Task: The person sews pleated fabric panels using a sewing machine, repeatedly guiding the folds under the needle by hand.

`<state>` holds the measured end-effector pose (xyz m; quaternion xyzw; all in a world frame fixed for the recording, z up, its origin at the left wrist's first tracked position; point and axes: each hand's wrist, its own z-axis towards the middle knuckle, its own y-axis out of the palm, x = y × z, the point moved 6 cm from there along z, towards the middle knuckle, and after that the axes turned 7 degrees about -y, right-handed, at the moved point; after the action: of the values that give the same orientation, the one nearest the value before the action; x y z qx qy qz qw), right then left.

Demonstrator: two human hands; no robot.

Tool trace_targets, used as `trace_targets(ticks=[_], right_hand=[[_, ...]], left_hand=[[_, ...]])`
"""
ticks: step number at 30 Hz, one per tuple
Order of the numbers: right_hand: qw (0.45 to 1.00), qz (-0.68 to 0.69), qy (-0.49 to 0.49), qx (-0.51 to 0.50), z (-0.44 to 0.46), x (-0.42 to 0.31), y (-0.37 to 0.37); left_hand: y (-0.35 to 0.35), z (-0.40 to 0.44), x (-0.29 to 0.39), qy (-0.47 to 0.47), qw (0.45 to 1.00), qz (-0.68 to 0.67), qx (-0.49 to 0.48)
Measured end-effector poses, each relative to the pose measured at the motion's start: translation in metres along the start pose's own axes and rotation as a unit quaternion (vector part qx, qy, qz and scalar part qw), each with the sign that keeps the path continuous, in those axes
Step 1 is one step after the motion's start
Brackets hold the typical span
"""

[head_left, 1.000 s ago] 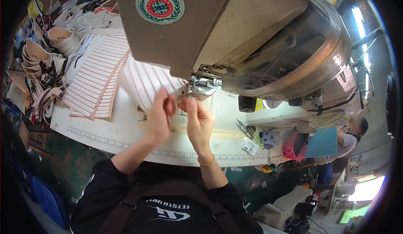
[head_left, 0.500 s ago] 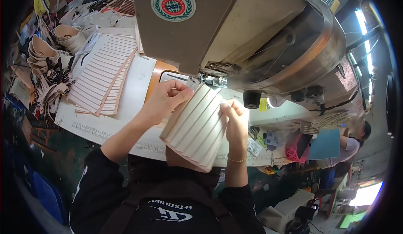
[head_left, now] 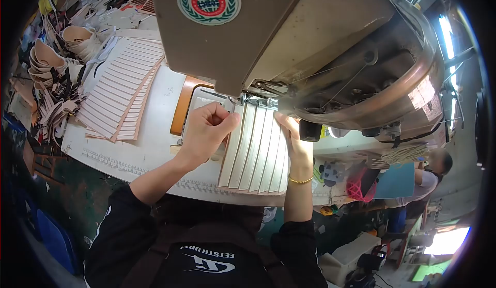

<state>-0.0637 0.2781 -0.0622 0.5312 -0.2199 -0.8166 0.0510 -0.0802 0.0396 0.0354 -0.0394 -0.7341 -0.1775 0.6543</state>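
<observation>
A pale panel with raised parallel ribs (head_left: pixel 256 153) lies on the sewing machine bed, its upper edge at the presser foot (head_left: pixel 242 100). My left hand (head_left: pixel 206 135) is closed, thumb and curled fingers pinching the panel's upper left edge. At the opposite edge, my right hand (head_left: pixel 298 141) grips the panel, thumb on top and the other fingers partly hidden. The sewing machine's head (head_left: pixel 232 35) hangs over the upper edge and hides part of the right fingertips.
Stacked ribbed panels (head_left: pixel 121 89) lie left on the white table (head_left: pixel 116 156). Curled pieces (head_left: pixel 46 63) and strips are heaped farther left. To the right are a pink mesh item (head_left: pixel 359 187), a blue sheet (head_left: pixel 393 179) and a person (head_left: pixel 426 177).
The panel has turned from slanted to nearly straight and lies flatter, its top edge now at the presser foot. My right hand has moved up and right along its edge.
</observation>
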Motion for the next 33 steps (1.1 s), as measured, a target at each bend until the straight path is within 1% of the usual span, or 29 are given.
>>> trace_targets(ticks=[2,8,13,17,18,19,20,21,23,24,25,26,27,30,33], right_hand=[[1.000,-0.005,-0.016,-0.010,-0.001,-0.002,0.002],[0.984,-0.174,0.017,-0.027,0.008,-0.011,0.011],[0.947,-0.315,0.054,-0.032,0.005,-0.026,0.015],[0.902,-0.425,0.075,-0.033,0.006,-0.043,0.020],[0.888,-0.451,0.080,-0.035,0.008,-0.046,0.021],[0.888,-0.452,0.079,-0.036,0.000,-0.050,0.023],[0.909,-0.404,-0.052,-0.089,-0.014,-0.066,0.036],[0.909,-0.347,-0.181,-0.142,-0.028,-0.084,0.050],[0.799,-0.509,-0.267,-0.176,-0.049,-0.115,0.112],[0.798,-0.510,-0.264,-0.180,-0.056,-0.105,0.108],[0.724,-0.599,-0.309,-0.151,-0.065,-0.094,0.100],[0.638,-0.677,-0.349,-0.119,-0.072,-0.088,0.095],[0.638,-0.678,-0.347,-0.117,-0.074,-0.087,0.091],[0.650,-0.667,-0.357,-0.071,-0.072,-0.095,0.077],[0.658,-0.654,-0.370,-0.043,-0.066,-0.101,0.079]], left_hand=[[0.000,-0.001,0.000,-0.001,1.000,0.000,0.002],[0.000,0.001,0.002,0.000,1.000,0.001,0.009],[0.000,0.001,0.001,-0.006,1.000,-0.010,-0.002],[0.001,0.001,0.004,-0.005,1.000,-0.019,0.002],[0.001,-0.002,0.002,-0.015,1.000,-0.023,-0.015],[0.000,-0.007,-0.001,-0.026,0.999,-0.026,-0.031],[-0.001,-0.011,-0.004,-0.037,0.998,-0.030,-0.047],[-0.001,-0.013,-0.006,-0.048,0.996,-0.034,-0.062],[-0.002,-0.017,-0.006,-0.049,0.996,-0.047,-0.064],[-0.001,-0.020,-0.008,-0.052,0.995,-0.058,-0.067],[0.000,-0.023,-0.010,-0.056,0.993,-0.068,-0.072],[0.001,-0.026,-0.011,-0.060,0.992,-0.077,-0.078],[0.001,-0.025,-0.012,-0.061,0.992,-0.076,-0.079],[0.000,-0.020,-0.013,-0.054,0.994,-0.065,-0.068],[-0.001,-0.016,-0.011,-0.046,0.995,-0.063,-0.062]])
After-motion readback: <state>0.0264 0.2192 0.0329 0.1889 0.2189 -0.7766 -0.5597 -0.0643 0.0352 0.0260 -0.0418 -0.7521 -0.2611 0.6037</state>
